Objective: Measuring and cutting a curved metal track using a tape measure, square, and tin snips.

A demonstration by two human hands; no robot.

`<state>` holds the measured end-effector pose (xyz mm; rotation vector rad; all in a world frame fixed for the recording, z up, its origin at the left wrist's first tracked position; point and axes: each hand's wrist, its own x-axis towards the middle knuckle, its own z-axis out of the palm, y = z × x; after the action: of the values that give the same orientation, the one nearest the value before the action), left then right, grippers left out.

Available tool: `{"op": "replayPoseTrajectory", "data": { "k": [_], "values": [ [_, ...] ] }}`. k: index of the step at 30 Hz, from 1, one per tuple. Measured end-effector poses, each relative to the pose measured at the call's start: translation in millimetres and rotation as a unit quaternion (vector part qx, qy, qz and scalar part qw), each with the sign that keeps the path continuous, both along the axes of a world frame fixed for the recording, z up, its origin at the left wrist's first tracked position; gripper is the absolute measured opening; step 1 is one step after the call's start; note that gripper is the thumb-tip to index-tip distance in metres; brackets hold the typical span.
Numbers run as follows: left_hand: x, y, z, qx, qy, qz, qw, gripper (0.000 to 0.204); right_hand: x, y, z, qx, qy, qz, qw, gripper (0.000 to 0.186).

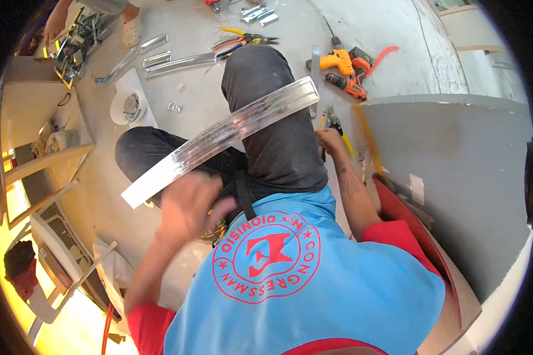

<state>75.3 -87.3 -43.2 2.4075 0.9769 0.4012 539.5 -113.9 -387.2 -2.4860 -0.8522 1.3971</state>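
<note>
A long shiny metal channel (219,139) lies slantwise across my lap, over both dark trouser legs. My left hand (190,200) is beside its lower left end, smeared by motion with the thumb apart. Whether its fingers touch the channel cannot be made out. Out to the right, my right hand (329,141) is down by the tools beside my knee, its fingers curled in around something dark, mostly hidden. Close to it are snips (336,122) with a yellow-and-black handle and a thin yellow stick like a pencil (321,122).
Orange-handled pliers (230,42) and cut metal channels (180,64) lie ahead on the floor. A yellow power tool (336,61) and an orange drill (348,84) lie right, near a grey panel (450,154). A white bucket (121,107) stands left. Another person's hand (54,25) is far left.
</note>
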Motion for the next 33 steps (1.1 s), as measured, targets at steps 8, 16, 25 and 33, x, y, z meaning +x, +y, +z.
{"op": "replayPoseTrajectory", "data": {
  "k": [8, 16, 25, 33],
  "values": [
    [-53.2, -102.5, -54.6, -0.005, 0.138, -0.004, 0.99, 0.098, -21.7, -6.8, 227.8, 0.315, 0.1, -0.134, 0.934, 0.009],
    [-44.8, -94.6, -10.8, -0.106, -0.017, 0.072, 0.992, 0.095, -155.3, 7.0, 340.4, 0.308, 0.355, 0.183, 0.864, 0.022],
    [38.9, -45.9, 19.2, -0.187, -0.229, 0.183, 0.937, 0.057, -193.0, -4.9, 340.2, 0.183, 0.428, 0.164, 0.87, 0.032],
    [24.9, -10.9, 26.1, -0.152, -0.162, 0.209, 0.952, 0.042, -135.8, 14.6, 384.9, 0.318, 0.198, 0.059, 0.925, 0.018]
  ]
}}
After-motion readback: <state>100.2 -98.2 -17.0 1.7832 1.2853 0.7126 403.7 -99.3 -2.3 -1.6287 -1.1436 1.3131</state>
